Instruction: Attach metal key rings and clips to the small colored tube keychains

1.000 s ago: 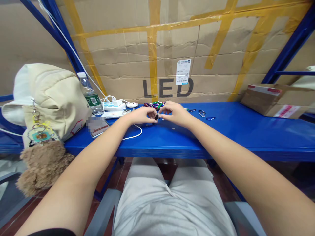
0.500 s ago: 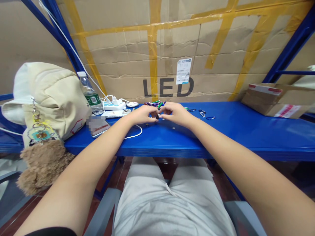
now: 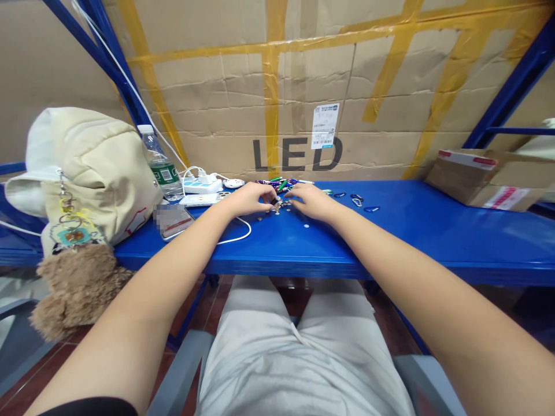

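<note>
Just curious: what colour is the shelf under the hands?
The shelf is bright blue, best seen in the head view.

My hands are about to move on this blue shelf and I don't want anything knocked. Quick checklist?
1. Left hand at the small metal parts: ok.
2. Right hand beside them: ok.
3. Anything held in either hand: cannot tell.
4. White cable clear of the left forearm: not ok, it seems to run under it.
5. Small parts all together: not ok, a small disc lies apart.
6. Blue carabiners away from the right hand: ok.

Bright, even light; curved wide-angle edges
</note>
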`<action>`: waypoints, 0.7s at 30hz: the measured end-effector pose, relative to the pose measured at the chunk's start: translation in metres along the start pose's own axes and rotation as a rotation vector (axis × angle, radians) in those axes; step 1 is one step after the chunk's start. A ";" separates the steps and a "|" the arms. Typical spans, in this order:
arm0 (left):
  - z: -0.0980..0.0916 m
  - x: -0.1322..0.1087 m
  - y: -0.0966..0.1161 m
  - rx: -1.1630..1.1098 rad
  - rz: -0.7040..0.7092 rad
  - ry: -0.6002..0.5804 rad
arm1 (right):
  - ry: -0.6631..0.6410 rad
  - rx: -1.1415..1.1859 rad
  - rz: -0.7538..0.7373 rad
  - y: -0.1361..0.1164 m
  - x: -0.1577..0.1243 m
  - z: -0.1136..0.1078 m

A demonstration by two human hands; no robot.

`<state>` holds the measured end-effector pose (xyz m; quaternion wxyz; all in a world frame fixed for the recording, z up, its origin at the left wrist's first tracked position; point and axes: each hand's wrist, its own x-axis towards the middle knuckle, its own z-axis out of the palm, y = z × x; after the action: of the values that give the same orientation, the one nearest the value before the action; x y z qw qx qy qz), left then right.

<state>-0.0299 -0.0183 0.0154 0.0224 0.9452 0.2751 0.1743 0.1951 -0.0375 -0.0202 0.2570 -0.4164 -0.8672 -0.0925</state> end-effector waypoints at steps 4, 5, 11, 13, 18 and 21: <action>-0.001 0.000 0.000 0.007 0.003 -0.006 | -0.094 -0.046 -0.051 -0.007 0.004 0.004; -0.001 -0.001 0.000 0.006 0.005 -0.008 | -0.104 -0.052 -0.053 -0.009 0.005 0.004; -0.001 0.000 0.000 0.011 0.016 -0.016 | -0.114 -0.064 -0.019 -0.014 0.006 0.001; 0.000 0.000 -0.001 0.013 0.025 -0.020 | -0.117 -0.059 0.023 -0.013 0.006 0.001; 0.001 0.000 -0.001 -0.004 0.013 -0.012 | -0.111 -0.029 0.083 -0.010 0.004 0.001; 0.001 0.000 -0.001 -0.008 -0.001 -0.009 | -0.102 0.003 0.086 -0.009 0.004 0.001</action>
<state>-0.0305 -0.0173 0.0145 0.0274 0.9458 0.2747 0.1712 0.1859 -0.0402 -0.0191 0.2169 -0.4569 -0.8606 -0.0589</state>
